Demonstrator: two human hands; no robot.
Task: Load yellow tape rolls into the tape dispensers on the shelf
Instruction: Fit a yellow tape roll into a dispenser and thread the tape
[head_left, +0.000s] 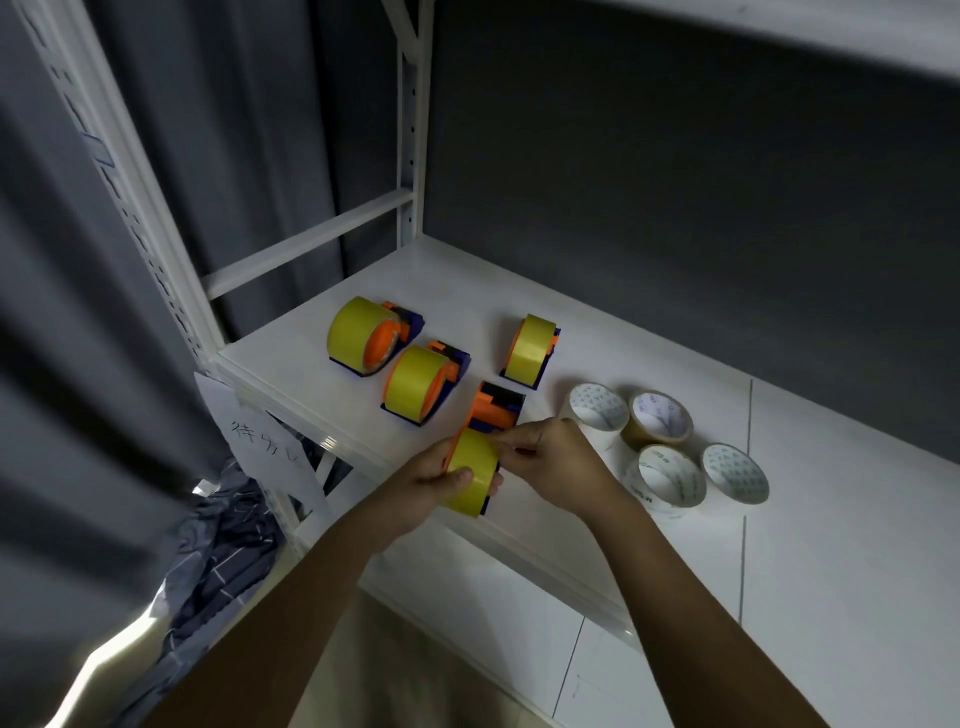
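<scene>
A yellow tape roll (475, 475) sits in an orange and blue dispenser (496, 410) near the front edge of the white shelf (649, 343). My left hand (431, 483) grips the roll from the left, thumb on its face. My right hand (550, 457) pinches at the roll's upper right edge with its fingertips. Three other dispensers hold yellow rolls: one at the back left (363, 335), one in the middle (421, 384), one further right (532, 351).
Several other tape rolls lie right of my hands: three white ones (597, 415) (667, 480) (735, 473) and a brown one (661, 420). A paper label (260, 441) hangs off the shelf's front left corner. Dark cloth (223, 545) lies below. Grey curtain stands behind.
</scene>
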